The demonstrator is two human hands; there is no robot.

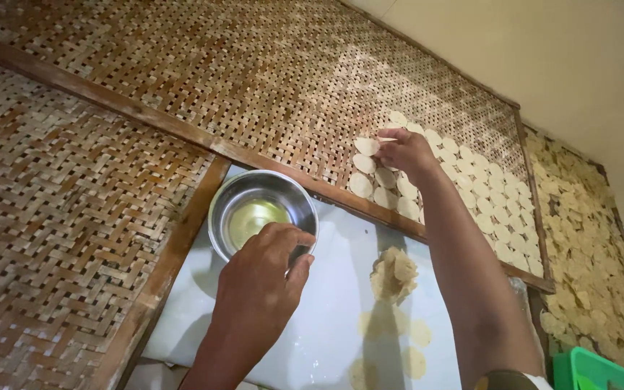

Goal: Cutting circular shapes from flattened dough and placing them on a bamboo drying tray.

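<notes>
My right hand (404, 152) reaches out over a woven bamboo tray (254, 79) and pinches a pale round cracker disc (367, 146) at the edge of the rows laid there. Several more pale discs (471, 188) lie in rows to its right. My left hand (263, 278) rests on the near rim of a steel bowl (225, 209) holding a little yellowish liquid. The bowl stands on a white board (326, 318). A small heap of discs (393, 274) and a few loose ones (419, 334) lie on that board.
A second woven tray (59, 217) lies at the left with a wooden frame edge (167, 267). At the far right another tray (586, 274) is covered with yellowish discs. A green plastic crate corner (597, 370) shows at the bottom right. A pale wall (543, 50) runs behind.
</notes>
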